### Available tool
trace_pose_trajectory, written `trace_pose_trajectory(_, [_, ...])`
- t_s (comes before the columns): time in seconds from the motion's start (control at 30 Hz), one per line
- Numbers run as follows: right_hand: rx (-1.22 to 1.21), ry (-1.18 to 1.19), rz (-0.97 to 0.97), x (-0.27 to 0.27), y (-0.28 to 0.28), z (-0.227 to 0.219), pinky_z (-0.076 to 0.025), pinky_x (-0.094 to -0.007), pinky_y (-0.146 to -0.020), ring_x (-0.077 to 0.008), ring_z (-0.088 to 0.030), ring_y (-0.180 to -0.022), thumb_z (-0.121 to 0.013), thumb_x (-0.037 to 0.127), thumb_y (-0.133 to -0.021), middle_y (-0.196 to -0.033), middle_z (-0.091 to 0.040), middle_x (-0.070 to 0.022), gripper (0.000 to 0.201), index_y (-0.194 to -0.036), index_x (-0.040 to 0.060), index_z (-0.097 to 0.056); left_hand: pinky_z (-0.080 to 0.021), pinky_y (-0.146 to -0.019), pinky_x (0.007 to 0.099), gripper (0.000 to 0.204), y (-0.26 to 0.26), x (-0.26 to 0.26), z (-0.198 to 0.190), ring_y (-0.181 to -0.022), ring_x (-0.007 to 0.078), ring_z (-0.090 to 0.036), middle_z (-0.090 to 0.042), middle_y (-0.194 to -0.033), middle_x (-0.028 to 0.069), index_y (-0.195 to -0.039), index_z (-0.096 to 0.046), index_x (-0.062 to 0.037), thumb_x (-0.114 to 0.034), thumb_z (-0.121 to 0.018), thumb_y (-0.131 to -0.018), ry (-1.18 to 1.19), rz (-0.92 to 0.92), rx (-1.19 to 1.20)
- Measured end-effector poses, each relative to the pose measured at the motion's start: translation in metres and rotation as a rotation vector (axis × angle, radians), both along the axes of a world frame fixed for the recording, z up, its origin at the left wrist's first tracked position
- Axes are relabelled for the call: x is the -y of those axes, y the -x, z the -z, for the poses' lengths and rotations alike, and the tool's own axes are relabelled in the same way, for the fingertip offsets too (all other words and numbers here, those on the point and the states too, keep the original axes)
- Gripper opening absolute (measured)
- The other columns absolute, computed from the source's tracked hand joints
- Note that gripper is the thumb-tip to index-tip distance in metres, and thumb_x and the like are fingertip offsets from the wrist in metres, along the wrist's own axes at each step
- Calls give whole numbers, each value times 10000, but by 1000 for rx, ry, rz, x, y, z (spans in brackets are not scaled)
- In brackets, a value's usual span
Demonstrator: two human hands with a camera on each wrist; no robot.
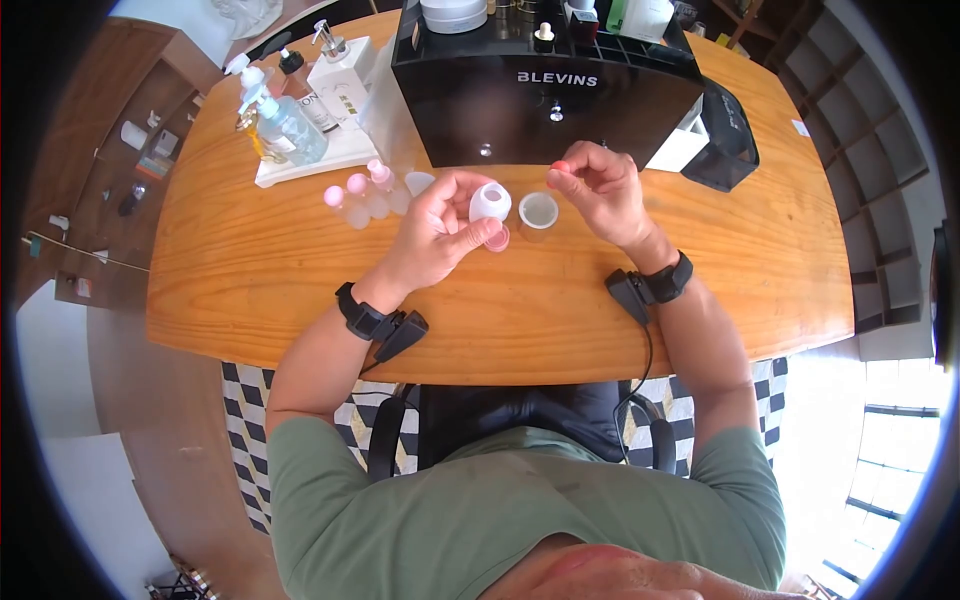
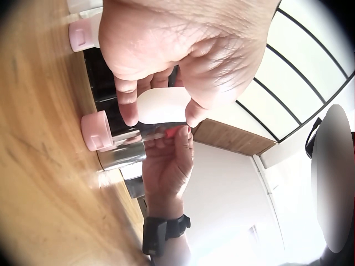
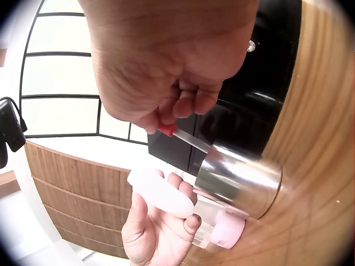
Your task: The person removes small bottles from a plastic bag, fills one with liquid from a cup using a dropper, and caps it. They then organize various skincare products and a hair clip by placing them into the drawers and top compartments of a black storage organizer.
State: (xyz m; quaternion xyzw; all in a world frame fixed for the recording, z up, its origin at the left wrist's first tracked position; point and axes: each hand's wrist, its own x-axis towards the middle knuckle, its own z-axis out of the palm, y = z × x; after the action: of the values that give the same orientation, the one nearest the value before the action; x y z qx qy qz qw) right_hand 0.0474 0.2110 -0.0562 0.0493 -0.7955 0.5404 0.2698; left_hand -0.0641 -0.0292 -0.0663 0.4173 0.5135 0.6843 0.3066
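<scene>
In my left hand (image 1: 432, 232) I hold a small white bottle (image 1: 490, 203) between thumb and fingers, its open mouth facing up. My right hand (image 1: 605, 195) pinches the red end of a dropper (image 3: 168, 129). The dropper's clear stem slants down to the rim of a silver jar (image 3: 238, 180); the tip is hidden. The jar stands open on the table, between the two hands in the head view. Close by the jar and below the white bottle stands a pink-capped container (image 3: 227, 228).
Several pink-topped bottles (image 1: 358, 185) stand left of my left hand. Behind them is a white tray (image 1: 320, 168) with pump bottles. A black organizer box (image 1: 550, 110) fills the back of the wooden table (image 1: 500, 320). At its right sits a black bag (image 1: 722, 140).
</scene>
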Motion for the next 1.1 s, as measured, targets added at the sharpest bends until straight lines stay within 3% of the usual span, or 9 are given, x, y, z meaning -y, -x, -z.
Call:
trace_pose_trajectory(0.23, [-18, 102, -39, 2, 1, 2, -519, -251, -710, -57, -624, -782, -752, 54, -934, -836, -722, -15, 111, -876, -7, -679, -568, -971, 342, 366, -1, 0, 0, -1119, 166, -657, -676, -1208, 102, -1278, -544, -9, -89, -733, -975, 18, -15, -16])
trace_pose_trajectory(0.67, [-41, -21, -41, 0, -1, -2, -518, -244, -704, -66, -644, -777, -762, 35, -918, -847, -726, -28, 92, -880, -5, -689, -578, -934, 329, 361, -2, 0, -4, -1084, 154, -666, -671, -1164, 86, -1267, -543, -1, -101, -735, -978, 23, 3, -13])
trace_pose_trajectory(0.73, [-87, 21, -39, 0, 1, -1, -524, -242, -707, -70, -651, -779, -761, 26, -919, -847, -723, -31, 91, -881, -11, -687, -609, -801, 303, 347, -4, -1, -4, -911, 140, -695, -663, -1081, 81, -1254, -542, 11, -114, -726, -987, -1, -4, -57])
trace_pose_trajectory(0.97, [-113, 140, -93, -1, 2, -5, -532, -240, -742, -79, -653, -821, -738, -2, -934, -888, -711, -19, 55, -924, 0, -685, -607, -801, 287, 343, -3, 2, -3, -921, 119, -687, -675, -1073, 66, -1257, -554, 6, -118, -726, -987, 38, 24, 5])
trace_pose_trajectory(1.03, [-144, 282, -130, 0, 2, -11, -530, -240, -752, -78, -649, -824, -723, -13, -939, -910, -707, -19, 56, -958, 7, -674, -607, -816, 326, 352, -4, 1, -4, -894, 170, -719, -681, -1076, 89, -1251, -547, 8, -130, -733, -984, 57, 17, -3])
trace_pose_trajectory(1.1, [-111, 333, -125, -1, 4, -19, -530, -240, -751, -79, -651, -817, -716, -15, -942, -908, -706, -22, 60, -967, 8, -667, -605, -812, 322, 351, -3, 1, -3, -899, 166, -718, -686, -1059, 85, -1249, -549, 6, -134, -734, -985, 47, 24, -1])
